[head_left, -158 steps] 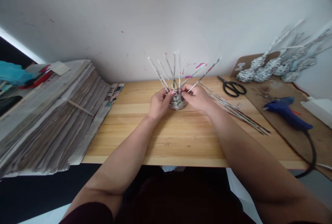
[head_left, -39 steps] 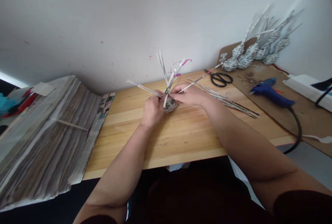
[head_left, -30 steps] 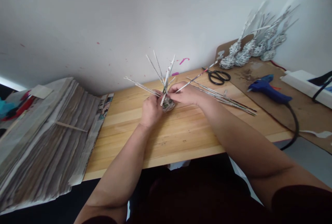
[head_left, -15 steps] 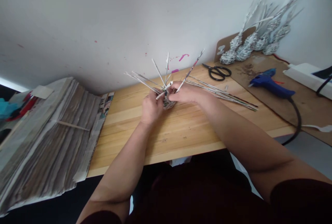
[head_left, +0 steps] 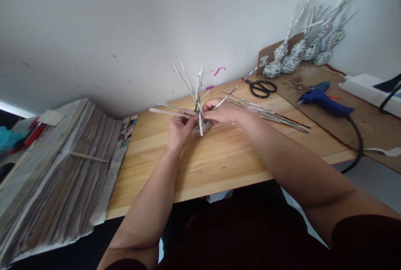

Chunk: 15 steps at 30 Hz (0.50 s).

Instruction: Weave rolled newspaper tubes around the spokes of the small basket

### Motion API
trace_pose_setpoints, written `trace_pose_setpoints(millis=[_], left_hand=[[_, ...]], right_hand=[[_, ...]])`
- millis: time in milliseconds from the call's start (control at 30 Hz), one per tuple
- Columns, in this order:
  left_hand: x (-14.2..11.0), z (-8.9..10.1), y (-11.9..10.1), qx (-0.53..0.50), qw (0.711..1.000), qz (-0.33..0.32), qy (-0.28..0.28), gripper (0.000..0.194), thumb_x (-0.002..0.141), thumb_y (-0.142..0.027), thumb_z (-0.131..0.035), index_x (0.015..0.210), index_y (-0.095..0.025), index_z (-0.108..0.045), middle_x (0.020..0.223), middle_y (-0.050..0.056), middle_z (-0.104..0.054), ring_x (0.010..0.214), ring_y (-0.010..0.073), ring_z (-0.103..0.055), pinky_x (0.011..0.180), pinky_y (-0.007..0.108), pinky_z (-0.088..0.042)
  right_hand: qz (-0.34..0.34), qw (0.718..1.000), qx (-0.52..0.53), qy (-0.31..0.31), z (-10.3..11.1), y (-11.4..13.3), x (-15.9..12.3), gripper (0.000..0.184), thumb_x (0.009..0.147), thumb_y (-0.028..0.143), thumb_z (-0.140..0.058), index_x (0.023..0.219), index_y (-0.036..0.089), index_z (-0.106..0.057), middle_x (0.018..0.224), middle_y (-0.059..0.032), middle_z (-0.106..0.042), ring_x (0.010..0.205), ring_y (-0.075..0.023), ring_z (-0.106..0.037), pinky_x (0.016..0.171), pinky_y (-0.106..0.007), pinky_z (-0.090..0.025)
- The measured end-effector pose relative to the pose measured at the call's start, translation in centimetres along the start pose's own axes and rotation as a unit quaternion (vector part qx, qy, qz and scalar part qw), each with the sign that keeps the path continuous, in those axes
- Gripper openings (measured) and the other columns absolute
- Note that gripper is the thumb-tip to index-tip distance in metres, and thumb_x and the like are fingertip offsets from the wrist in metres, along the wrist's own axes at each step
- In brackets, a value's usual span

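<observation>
The left hand [head_left: 179,130] pinches the small woven paper piece [head_left: 206,126], which sits between both hands. The right hand [head_left: 223,114] pinches its other side, by a long paper stick [head_left: 232,92]. Small, snug pulls and a steady left grip should keep the sticks from bending. The wall [head_left: 125,23] is close past the fingers; the table's front edge [head_left: 219,188] gives more room. Scissors [head_left: 262,89] lie beyond the right hand.

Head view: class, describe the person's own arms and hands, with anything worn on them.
The left hand and right hand are bare, with no gloves, watch or bracelet showing. The forearms are bare too. The short sleeves are very dark, almost black maroon, plain where visible.
</observation>
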<state>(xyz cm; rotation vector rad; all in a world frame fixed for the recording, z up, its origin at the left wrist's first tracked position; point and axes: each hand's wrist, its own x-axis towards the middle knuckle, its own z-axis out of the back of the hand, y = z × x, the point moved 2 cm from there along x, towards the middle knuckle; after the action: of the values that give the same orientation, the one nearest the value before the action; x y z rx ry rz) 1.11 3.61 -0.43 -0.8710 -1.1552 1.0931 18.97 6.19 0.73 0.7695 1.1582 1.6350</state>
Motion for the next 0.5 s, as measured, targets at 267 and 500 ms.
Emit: trace_pose_setpoints(millis=[267,500], left_hand=[[0.3,0.2,0.0,-0.006,1.0,0.017,-0.014,0.03,0.081,-0.043,-0.072,0.089,-0.015,-0.075,0.064,0.001,-0.067,0.048,0.0098,-0.058,0.047,0.02,-0.05],[0.5,0.1,0.2,-0.008,0.999,0.014,-0.03,0.035,0.083,-0.048,-0.072,0.09,-0.014,-0.077,0.063,0.0,-0.066,0.044,0.011,-0.059,0.042,0.021,-0.05]], right_hand=[[-0.011,0.992,0.122,0.022,-0.9,0.0,-0.3,0.011,0.08,0.019,-0.072,0.077,0.018,-0.061,0.071,0.0025,-0.063,0.064,-0.0115,-0.058,0.063,-0.025,-0.05],[0.04,0.996,0.077,-0.004,-1.3,0.3,-0.1,0.004,0.077,0.014,-0.063,0.078,0.018,-0.063,0.074,0.0035,-0.063,0.071,-0.0117,-0.056,0.071,-0.025,-0.045]])
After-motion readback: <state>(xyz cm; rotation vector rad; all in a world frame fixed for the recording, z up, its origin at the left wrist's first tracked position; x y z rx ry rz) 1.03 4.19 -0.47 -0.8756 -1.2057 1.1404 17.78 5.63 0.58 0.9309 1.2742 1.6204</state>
